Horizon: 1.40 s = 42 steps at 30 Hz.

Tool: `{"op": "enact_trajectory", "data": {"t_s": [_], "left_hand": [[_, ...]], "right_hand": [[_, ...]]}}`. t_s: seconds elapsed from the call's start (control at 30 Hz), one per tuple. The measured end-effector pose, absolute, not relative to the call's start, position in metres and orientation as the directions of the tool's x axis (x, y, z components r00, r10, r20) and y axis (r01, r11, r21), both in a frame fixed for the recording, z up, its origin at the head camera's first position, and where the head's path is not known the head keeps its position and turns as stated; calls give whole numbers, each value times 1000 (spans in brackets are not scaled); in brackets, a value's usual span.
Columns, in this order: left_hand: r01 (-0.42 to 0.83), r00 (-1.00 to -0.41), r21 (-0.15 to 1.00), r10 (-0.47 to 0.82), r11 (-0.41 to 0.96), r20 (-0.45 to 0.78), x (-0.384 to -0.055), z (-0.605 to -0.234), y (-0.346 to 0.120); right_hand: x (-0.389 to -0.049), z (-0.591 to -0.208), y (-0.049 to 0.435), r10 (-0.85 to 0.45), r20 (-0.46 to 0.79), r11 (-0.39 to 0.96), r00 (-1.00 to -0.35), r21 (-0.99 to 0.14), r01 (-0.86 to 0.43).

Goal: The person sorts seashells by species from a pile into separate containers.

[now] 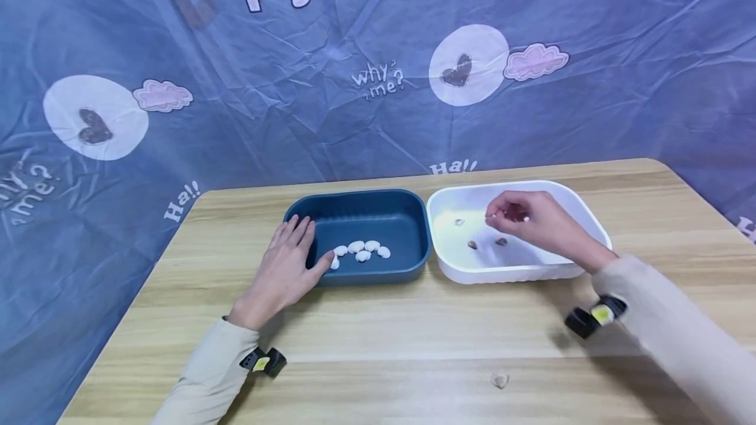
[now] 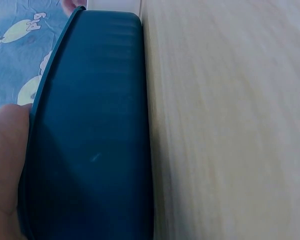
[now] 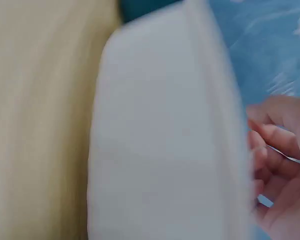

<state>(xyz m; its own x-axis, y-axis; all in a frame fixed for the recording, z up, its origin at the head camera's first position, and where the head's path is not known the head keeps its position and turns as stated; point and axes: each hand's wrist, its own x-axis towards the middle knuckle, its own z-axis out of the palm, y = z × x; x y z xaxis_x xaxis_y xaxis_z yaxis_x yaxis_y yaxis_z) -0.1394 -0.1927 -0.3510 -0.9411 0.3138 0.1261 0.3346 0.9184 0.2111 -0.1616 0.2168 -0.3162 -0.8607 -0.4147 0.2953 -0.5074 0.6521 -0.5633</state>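
My left hand rests on the left end of the dark blue tray, fingers extended over its rim. The thumb lies over the near rim in the left wrist view. Several white seashells lie in that tray, one beside the thumb. Above the white tray, my right hand has its fingers curled, thumb and forefinger pinching a small pale object that the fingertips mostly hide. Below the hand in the white tray lie small brown shells and a pale one.
On the wooden table, a single small shell lies toward the near edge. The two trays stand side by side, close together. Behind the table hangs a blue printed cloth.
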Motion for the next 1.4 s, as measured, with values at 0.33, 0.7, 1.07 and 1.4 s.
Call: {"op": "enact_trajectory", "data": {"t_s": [0.33, 0.7, 1.07, 1.4], "left_hand": [[332, -942, 216, 310, 918, 129, -133, -351, -197], [333, -940, 207, 306, 920, 151, -136, -347, -197], [331, -942, 209, 310, 920, 127, -139, -348, -193], [333, -942, 200, 313, 921, 124, -140, -350, -192]], "right_hand": [[-60, -332, 212, -555, 518, 434, -651, -487, -758], [-34, -370, 203, -771, 278, 385, -573, -513, -767], [-36, -375, 203, -737, 307, 411, -602, -504, -760], [-44, -362, 211, -705, 339, 411, -623, -520, -748]]}}
